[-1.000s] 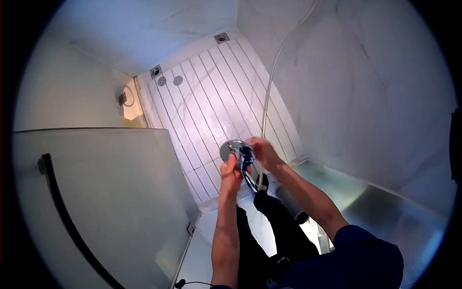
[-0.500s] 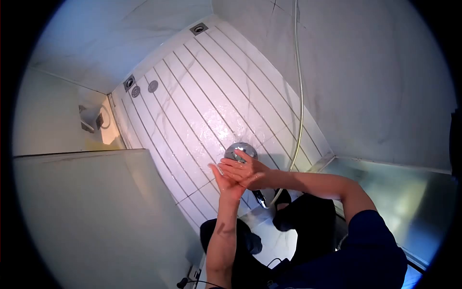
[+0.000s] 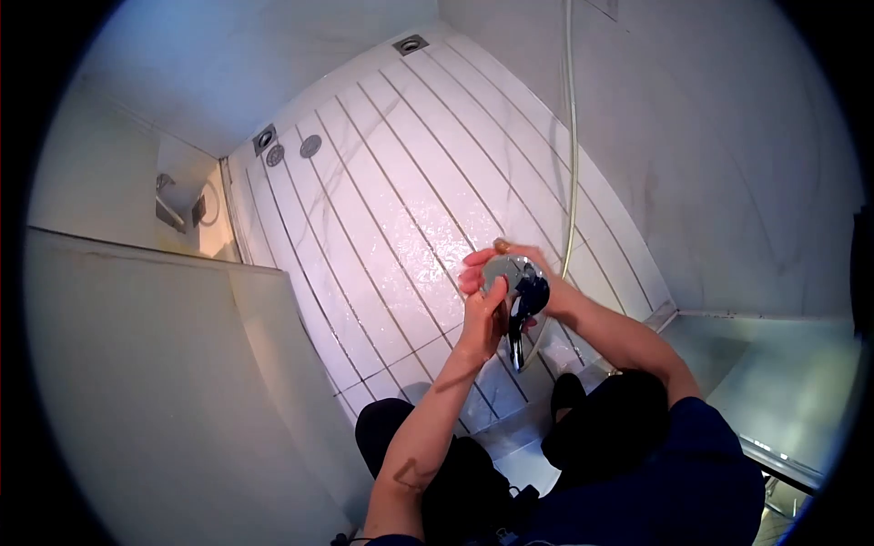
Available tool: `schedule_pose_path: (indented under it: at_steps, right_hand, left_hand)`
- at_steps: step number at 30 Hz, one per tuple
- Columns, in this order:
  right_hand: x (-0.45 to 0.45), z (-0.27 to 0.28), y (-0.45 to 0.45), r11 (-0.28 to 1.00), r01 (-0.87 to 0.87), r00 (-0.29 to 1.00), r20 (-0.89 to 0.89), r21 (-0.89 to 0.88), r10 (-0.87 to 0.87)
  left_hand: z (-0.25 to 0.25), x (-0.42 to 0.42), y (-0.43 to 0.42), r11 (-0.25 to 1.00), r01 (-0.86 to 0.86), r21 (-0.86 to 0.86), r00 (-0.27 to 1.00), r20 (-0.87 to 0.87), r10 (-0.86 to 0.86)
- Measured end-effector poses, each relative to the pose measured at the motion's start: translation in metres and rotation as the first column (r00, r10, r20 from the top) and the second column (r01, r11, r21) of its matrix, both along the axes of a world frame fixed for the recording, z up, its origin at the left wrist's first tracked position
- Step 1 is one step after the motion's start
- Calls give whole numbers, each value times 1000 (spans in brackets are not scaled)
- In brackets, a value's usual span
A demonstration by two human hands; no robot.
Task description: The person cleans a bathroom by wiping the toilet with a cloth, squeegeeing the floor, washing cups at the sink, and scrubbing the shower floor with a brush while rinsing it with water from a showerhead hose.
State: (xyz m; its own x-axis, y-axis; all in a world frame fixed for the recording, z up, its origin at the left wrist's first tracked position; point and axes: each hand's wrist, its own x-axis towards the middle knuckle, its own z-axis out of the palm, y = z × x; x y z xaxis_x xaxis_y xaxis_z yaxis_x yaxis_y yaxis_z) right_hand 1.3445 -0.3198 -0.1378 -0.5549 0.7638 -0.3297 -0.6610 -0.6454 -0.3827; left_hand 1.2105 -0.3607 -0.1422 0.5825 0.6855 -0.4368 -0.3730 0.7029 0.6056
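Note:
A chrome shower head (image 3: 503, 269) with a dark, shiny handle (image 3: 517, 337) is held between my hands above the wet floor. My left hand (image 3: 485, 314) grips it from the near left, its thumb pressed on the round head. Behind the head, my right hand (image 3: 537, 259) cups it from the far right side. Fingertips poke out past its left edge; which hand they belong to is hard to tell. A pale hose (image 3: 572, 164) runs down the right side and passes behind my right wrist.
White floor tiles (image 3: 364, 209) with dark grooves glisten with water. Round metal drain covers (image 3: 310, 146) and square drains (image 3: 411, 45) lie along the far side. A frosted panel (image 3: 155, 364) stands at left, a grey wall (image 3: 710, 164) at right. My dark-clad knees (image 3: 605, 423) are close below.
My hands, rubbing together above the shower head before, have parted and now hold it. They have shifted right and the head is lifted between them. The view has tilted slightly.

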Motion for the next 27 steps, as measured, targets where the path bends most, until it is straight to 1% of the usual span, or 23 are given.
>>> schedule_pose_path:
  at_steps: [1, 2, 3, 4, 5, 6, 7, 8, 9, 10, 12, 13, 14, 15, 16, 17, 19, 21, 22, 23, 25, 26, 27]
  right_hand:
    - [7, 12, 7, 990, 13, 998, 63, 137, -22]
    - [12, 20, 18, 982, 14, 1000, -21, 188, -10]
    - [17, 30, 29, 959, -28, 990, 140, 281, -12]
    - [11, 37, 30, 892, -242, 803, 594, 380, -35]
    - [-2, 54, 27, 809, -465, 428, 891, 359, -149]
    - [-16, 30, 23, 503, -739, 52, 782, 448, -621]
    - [-23, 7, 8, 415, -786, -8, 663, 459, -749]
    - [-35, 0, -4, 318, -834, -46, 516, 452, -855]
    - [-45, 2, -10, 219, -879, -63, 352, 424, -934]
    - [-44, 7, -17, 179, -922, -52, 348, 344, -936]
    - [-40, 9, -18, 190, -897, -65, 308, 399, -949]
    - [-37, 9, -16, 197, -881, -76, 282, 430, -956]
    - [-32, 14, -14, 267, -796, -107, 307, 543, -946]
    - [-26, 20, -13, 335, -694, -137, 339, 638, -931]
    - [-22, 22, -10, 389, -556, -38, 446, 734, -894]
    - [-18, 22, -9, 456, -404, 76, 526, 793, -847]
    - [-13, 18, -11, 557, -310, 179, 623, 770, -761]
    - [-18, 23, -13, 608, -117, 299, 612, 785, -732]
    - [-17, 30, -15, 600, -161, 273, 620, 783, -736]
    - [-14, 24, -13, 647, -53, 291, 632, 761, -719]
    - [-19, 29, -7, 640, -29, 300, 617, 768, -727]
    - [-19, 29, 1, 707, 10, 313, 670, 707, -673]
    - [-20, 14, 10, 752, 146, 407, 654, 642, -638]
  left_hand:
    - [5, -3, 5, 999, -32, -2, 999, -24, 32]
    - [14, -5, 10, 998, -60, -4, 997, -50, 60]
    - [17, -9, 12, 995, -95, 0, 993, -73, 95]
    - [9, -14, 13, 992, -69, 110, 995, -70, 77]
    - [-7, -11, 17, 975, -223, 3, 975, 14, 223]
    - [-22, -1, 24, 929, -351, -118, 929, 78, 361]
    - [-38, 4, 24, 854, -456, -249, 860, 123, 495]
    - [-30, -7, 25, 861, -336, -382, 876, 209, 435]
    - [-23, -7, 25, 863, -349, -366, 862, 235, 449]
    - [-18, -8, 23, 854, -375, -360, 844, 250, 475]
    - [-11, -12, 26, 869, -366, -334, 825, 315, 468]
    - [-6, -6, 28, 876, -402, -266, 849, 249, 465]
    - [-45, -10, 35, 936, -293, -193, 808, 474, 351]
    - [-51, -7, 37, 929, -298, -219, 825, 431, 366]
    - [-56, -3, 38, 921, -303, -244, 841, 387, 379]
    - [-27, 6, 38, 830, -435, -349, 875, 54, 482]
    - [-59, 17, 38, 801, -434, -413, 801, 229, 553]
    - [-49, 17, 34, 792, -373, -484, 797, 271, 541]
    - [-66, 11, 35, 834, -279, -476, 804, 359, 474]
    - [-70, 8, 28, 894, -252, -371, 764, 491, 419]
    - [-13, 6, 32, 700, -365, -614, 773, 218, 595]
    - [-10, 5, 28, 738, -452, -502, 795, 148, 588]
    - [1, 7, 30, 798, -460, -390, 773, 267, 576]
